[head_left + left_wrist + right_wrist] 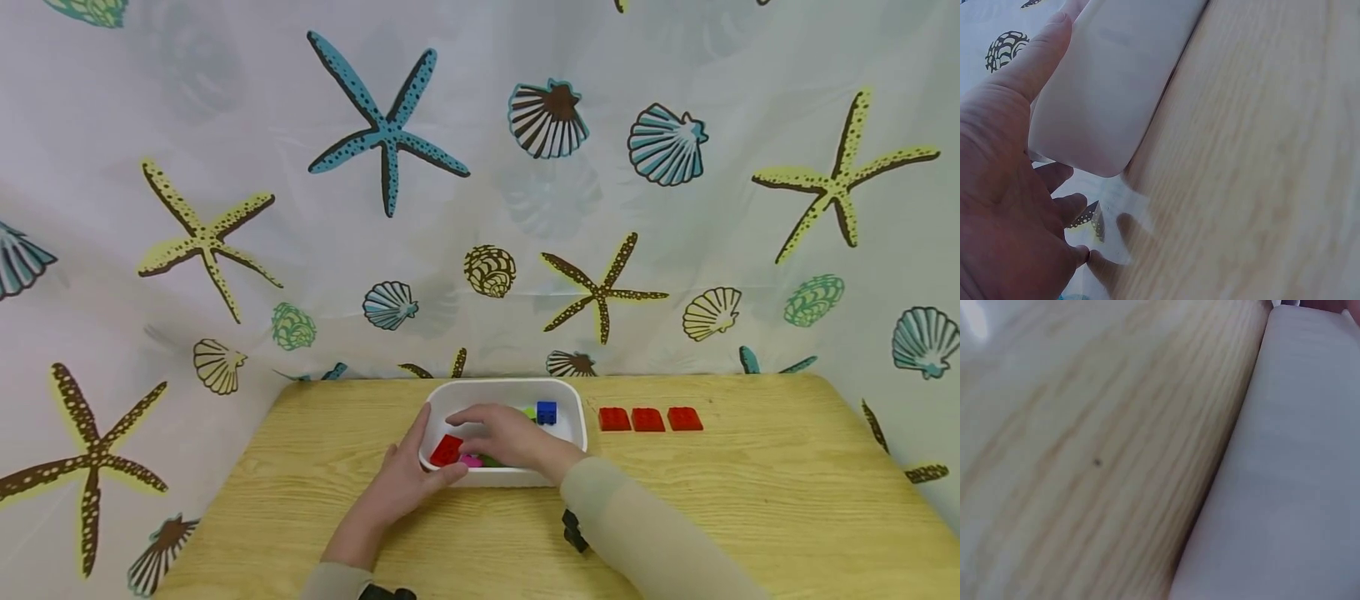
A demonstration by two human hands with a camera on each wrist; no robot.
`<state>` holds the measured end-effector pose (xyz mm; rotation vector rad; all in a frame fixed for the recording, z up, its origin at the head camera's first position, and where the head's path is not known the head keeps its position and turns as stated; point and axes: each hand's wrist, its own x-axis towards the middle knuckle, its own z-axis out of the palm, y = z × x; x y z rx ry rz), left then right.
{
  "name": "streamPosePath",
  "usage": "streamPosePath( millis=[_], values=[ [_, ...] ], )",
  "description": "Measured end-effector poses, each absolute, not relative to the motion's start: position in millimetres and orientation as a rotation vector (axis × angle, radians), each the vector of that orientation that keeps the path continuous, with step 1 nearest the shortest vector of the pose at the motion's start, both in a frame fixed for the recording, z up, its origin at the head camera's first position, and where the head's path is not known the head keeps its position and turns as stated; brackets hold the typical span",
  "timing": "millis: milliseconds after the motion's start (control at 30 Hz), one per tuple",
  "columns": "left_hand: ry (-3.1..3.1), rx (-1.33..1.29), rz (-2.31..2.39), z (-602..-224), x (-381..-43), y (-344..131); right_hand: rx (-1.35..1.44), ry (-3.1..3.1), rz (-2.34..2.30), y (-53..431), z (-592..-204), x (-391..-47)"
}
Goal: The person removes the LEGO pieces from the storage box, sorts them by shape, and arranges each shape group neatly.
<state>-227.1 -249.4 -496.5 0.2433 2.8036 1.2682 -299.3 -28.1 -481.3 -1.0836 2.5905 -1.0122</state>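
Note:
A white plastic bin [517,477] on the table holds several loose toy building bricks. My left hand [405,483] holds its near left corner, thumb along the front rim and fingers against the left end. In the left wrist view the thumb [1041,53] lies on the bin wall. My right hand [498,433] is inside the bin from the right, fingers bent loosely above a red brick [447,450] and a pink brick [471,460]; no brick shows between them. A blue brick [547,412] sits at the bin's back right. The right wrist view shows only the bin's outer wall [1291,456] and the table.
To the right of the bin, three red bricks [648,419] stand in a row, slightly apart. The wood-grain table [750,500] extends to both sides. Behind it hangs a white curtain [465,192] printed with starfish and shells.

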Motion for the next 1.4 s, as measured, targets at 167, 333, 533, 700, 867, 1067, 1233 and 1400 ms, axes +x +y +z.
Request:
streamPosePath(
  millis=[167, 333, 533, 700, 867, 1067, 1233, 1400],
  values=[
    [2.805, 0.244, 1.254, -497.3, -226.4, -251.0, -1.084, 2.595, -0.984, -31.4, -484.0, -300.3],
    [2.811, 0.235, 1.249, -496.1, -225.4, -252.2, -1.072, 2.595, -0.965, -33.9, -484.9, -301.1],
    [2.807, 0.221, 1.238, -496.0, -224.9, -251.9, -1.049, 2.551, -0.979, -33.2, -484.6, -300.4],
    [2.795, 0.226, 1.256, -496.9, -224.8, -250.6, -1.058, 2.525, -0.981, -32.0, -484.6, -300.4],
    [2.795, 0.222, 1.25, -495.0, -225.0, -249.3, -1.104, 2.526, -0.96, -31.4, -485.7, -302.2],
    [2.802, 0.222, 1.243, -495.1, -225.3, -249.1, -1.137, 2.54, -0.918, -32.4, -487.2, -303.7],
    [2.805, 0.24, 1.245, -495.3, -226.8, -249.2, -1.129, 2.562, -0.902, -32.6, -484.8, -303.8],
    [2.807, 0.236, 1.238, -496.3, -228.1, -248.2, -1.102, 2.563, -0.929, -31.8, -485.7, -304.8]
  ],
)
